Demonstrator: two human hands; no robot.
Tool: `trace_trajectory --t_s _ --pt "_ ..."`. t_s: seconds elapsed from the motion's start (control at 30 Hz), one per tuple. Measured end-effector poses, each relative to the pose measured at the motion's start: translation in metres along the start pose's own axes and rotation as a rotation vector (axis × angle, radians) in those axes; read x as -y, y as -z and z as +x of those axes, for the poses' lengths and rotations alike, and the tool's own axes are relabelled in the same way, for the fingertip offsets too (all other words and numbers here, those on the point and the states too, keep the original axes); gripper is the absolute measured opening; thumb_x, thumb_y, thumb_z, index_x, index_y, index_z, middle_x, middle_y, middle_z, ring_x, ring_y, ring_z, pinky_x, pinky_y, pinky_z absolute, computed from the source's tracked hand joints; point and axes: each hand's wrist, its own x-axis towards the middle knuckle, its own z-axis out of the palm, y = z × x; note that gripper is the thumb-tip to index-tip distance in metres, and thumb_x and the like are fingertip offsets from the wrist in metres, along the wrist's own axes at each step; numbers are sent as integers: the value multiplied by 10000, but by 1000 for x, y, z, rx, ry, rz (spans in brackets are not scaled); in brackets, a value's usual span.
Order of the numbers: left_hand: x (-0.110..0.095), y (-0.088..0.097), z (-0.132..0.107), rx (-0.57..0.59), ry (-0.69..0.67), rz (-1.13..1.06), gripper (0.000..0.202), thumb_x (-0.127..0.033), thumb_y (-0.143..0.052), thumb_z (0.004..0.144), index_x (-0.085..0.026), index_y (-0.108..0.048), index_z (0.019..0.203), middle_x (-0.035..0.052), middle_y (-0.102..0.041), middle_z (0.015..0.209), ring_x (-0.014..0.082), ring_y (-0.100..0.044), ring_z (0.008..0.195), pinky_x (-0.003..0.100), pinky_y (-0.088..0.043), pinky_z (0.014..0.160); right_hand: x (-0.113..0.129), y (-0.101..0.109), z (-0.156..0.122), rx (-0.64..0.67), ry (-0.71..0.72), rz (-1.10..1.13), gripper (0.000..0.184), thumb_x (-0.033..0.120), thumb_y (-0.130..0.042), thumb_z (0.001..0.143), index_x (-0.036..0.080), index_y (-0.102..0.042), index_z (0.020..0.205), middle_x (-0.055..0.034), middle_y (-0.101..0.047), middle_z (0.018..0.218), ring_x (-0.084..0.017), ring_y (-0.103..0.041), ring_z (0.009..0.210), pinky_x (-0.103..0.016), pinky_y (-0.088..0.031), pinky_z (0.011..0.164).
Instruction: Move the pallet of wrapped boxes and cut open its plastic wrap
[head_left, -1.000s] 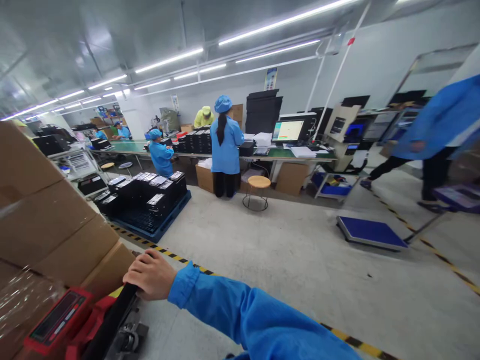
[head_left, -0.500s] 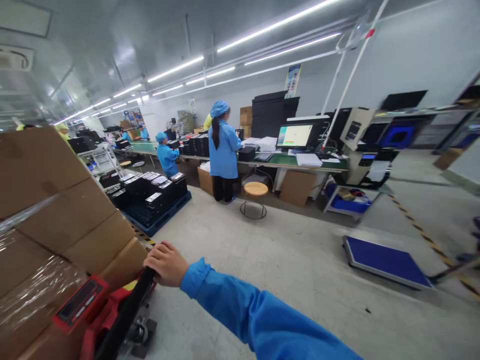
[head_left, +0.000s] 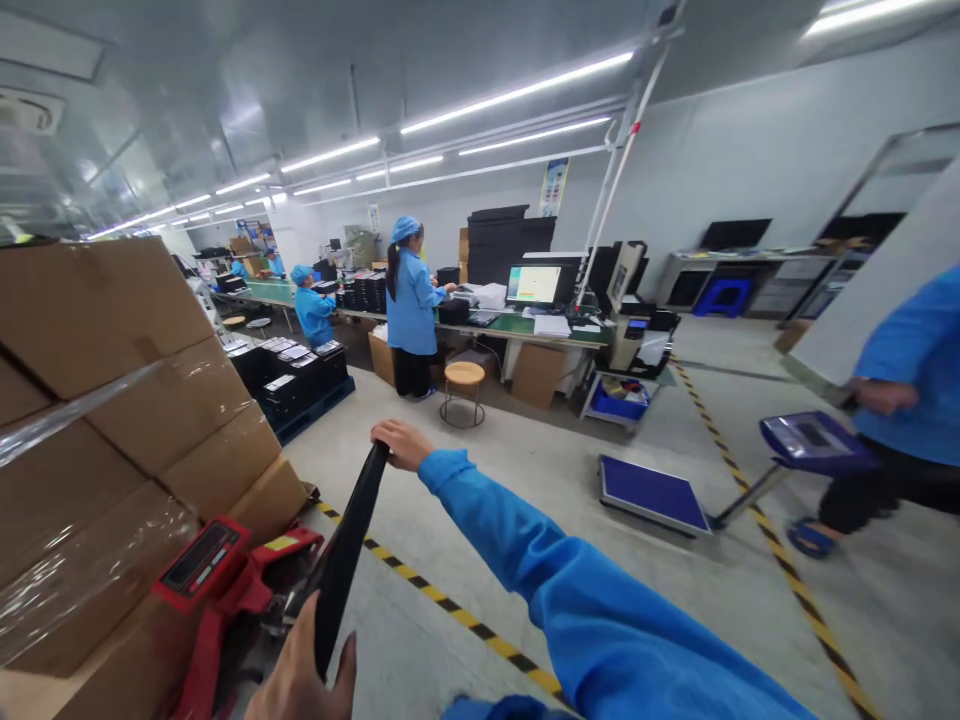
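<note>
My right hand (head_left: 403, 444) is closed around the upper end of a black handle bar (head_left: 349, 555), its blue sleeve reaching in from the lower right. The bar belongs to a red pallet truck (head_left: 274, 555) with a display unit (head_left: 201, 562). At the bottom edge, my left hand (head_left: 304, 665) is at the bar's lower end, thumb and fingers apart on either side of it; its wrist is out of view. Just beyond the truck rises a stack of cardboard boxes (head_left: 97, 330) in clear film.
A blue platform scale (head_left: 652, 495) stands on the floor to the right, with a walking person (head_left: 919, 370) beside its display. Ahead are a wooden stool (head_left: 464, 374), a standing co-worker (head_left: 411, 310) at a bench and a pallet (head_left: 319, 405) of black units. Striped tape (head_left: 457, 612) crosses the floor.
My left hand has appeared at the bar's lower end. The handle bar and my right hand sit further right in view. A person has come in at the right, and the platform scale appears further left.
</note>
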Motion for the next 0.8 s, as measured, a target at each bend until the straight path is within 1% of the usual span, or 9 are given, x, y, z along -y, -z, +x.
trace_trajectory --t_s 0.1,0.17,0.27,0.37,0.47,0.6,0.7,0.77,0.8 --pt "-46 4 -28 54 -81 42 454 -397 -345 943 -167 -546 1279 77 -690 1142 270 -696 875 344 -544 664 -16 29 -40 -3 -17 13 180 100 -564 798 153 -585 970 -104 -636 1023 -226 -568 1017 -335 -452 918" --pt "-73 5 -46 59 -121 25 440 -380 -343 946 -159 -538 1273 69 -684 1159 260 -690 921 330 -541 679 -26 46 -68 -14 -29 21 184 99 -557 808 151 -588 982 -107 -634 1042 -228 -565 1027 -335 -452 913" --pt "-114 0 -77 24 -140 22 428 -370 -364 939 -156 -527 1271 67 -688 1148 248 -691 923 313 -543 698 -43 72 -112 -20 -2 27 191 101 -550 821 151 -592 999 -103 -634 1054 -224 -562 1029 -332 -451 912" --pt "-154 -10 -108 -40 -129 27 406 -384 -417 922 -199 -538 1262 47 -703 1106 232 -698 899 282 -548 696 -60 100 -155 -30 47 35 207 106 -541 831 152 -594 1025 -99 -635 1060 -225 -560 1032 -339 -454 919" --pt "-193 -18 -137 -106 -165 -16 383 -380 -458 908 -203 -551 1235 46 -711 1084 214 -704 876 249 -556 696 -75 127 -197 -48 39 59 224 99 -532 827 150 -596 1035 -111 -628 1094 -231 -557 1056 -355 -462 930" --pt "-244 -24 -177 -70 -304 -69 370 -306 -481 899 -190 -535 1246 51 -710 1096 190 -712 834 225 -569 674 -92 161 -255 -70 28 100 297 90 -548 783 140 -583 1073 -124 -629 1104 -243 -554 1087 -381 -466 952" --pt "-281 -25 -215 -22 -277 -130 396 -225 -433 891 -177 -521 1274 66 -694 1140 193 -705 894 227 -571 671 -95 185 -304 -145 2 85 281 79 -545 759 136 -587 1031 -126 -640 1070 -254 -552 1082 -397 -456 966" --pt "-299 -21 -247 8 -240 -177 414 -189 -396 881 -177 -527 1273 71 -690 1149 194 -703 904 228 -567 661 -88 204 -340 -184 -38 56 205 102 -527 793 151 -591 981 -121 -648 1032 -256 -557 1044 -400 -461 928" --pt "-304 -16 -264 28 -236 -189 422 -172 -381 874 -192 -536 1266 63 -695 1136 186 -708 860 227 -561 640 -80 215 -359 -196 -57 37 166 123 -519 817 160 -592 961 -117 -652 1014 -256 -560 1019 -399 -463 897"
